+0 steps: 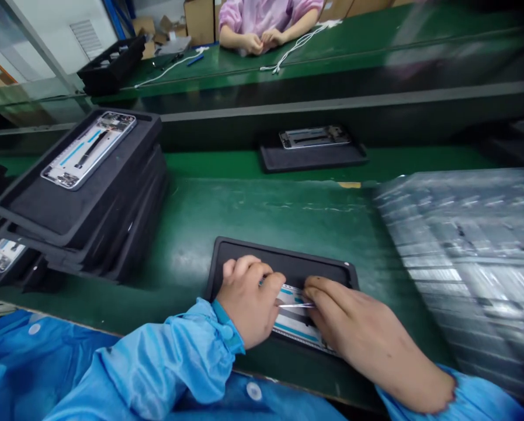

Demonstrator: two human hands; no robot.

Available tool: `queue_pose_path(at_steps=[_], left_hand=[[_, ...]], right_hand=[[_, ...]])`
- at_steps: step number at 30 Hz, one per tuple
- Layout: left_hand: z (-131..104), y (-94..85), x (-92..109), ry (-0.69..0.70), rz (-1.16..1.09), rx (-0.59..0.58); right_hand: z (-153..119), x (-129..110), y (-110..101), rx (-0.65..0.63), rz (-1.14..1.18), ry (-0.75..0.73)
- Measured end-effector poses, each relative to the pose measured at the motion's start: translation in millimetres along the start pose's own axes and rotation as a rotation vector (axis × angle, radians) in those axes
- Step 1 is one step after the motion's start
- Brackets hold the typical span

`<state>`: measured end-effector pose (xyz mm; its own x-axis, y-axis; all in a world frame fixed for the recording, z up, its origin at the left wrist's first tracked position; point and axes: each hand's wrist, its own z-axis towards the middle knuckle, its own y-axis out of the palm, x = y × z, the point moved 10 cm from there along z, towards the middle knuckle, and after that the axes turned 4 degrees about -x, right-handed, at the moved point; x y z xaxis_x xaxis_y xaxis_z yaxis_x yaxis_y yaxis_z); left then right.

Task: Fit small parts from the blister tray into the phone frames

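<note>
A phone frame [295, 328] with blue strips lies in a black tray [288, 257] near the table's front edge. My left hand [250, 298] rests over the frame's left part, its fingers curled round that end. Over the right part, my right hand [349, 318] is closed on thin metal tweezers [294, 305], whose tip points left towards my left hand. What the tip touches is too small to tell. Both hands hide the two ends of the frame.
Stacked black trays [134, 204] stand at left, topped by another phone frame [89, 149]. Another tray [314, 161] with a phone frame [316, 137] lies behind. Clear plastic trays [476, 263] fill the right. Across the bench sits a person [268, 23] near white cables [299, 44].
</note>
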<state>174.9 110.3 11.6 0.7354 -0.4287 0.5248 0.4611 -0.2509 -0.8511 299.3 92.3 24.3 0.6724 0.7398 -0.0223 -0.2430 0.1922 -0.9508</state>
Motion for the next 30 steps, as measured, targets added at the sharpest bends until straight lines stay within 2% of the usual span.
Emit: queue_pose_path(at_steps=[18, 25, 30], left_hand=[[1, -1.8, 1, -0.003, 0.001, 0.003], [0, 0.4, -1, -0.01, -0.007, -0.001], [0, 1.6, -1, -0.01, -0.001, -0.01]], right_hand=[[0, -2, 2, -0.048, 0.0, 0.101], [-14, -7, -4, 0.003, -0.037, 0.164], [-12, -10, -7, 0.011, -0.046, 0.122]])
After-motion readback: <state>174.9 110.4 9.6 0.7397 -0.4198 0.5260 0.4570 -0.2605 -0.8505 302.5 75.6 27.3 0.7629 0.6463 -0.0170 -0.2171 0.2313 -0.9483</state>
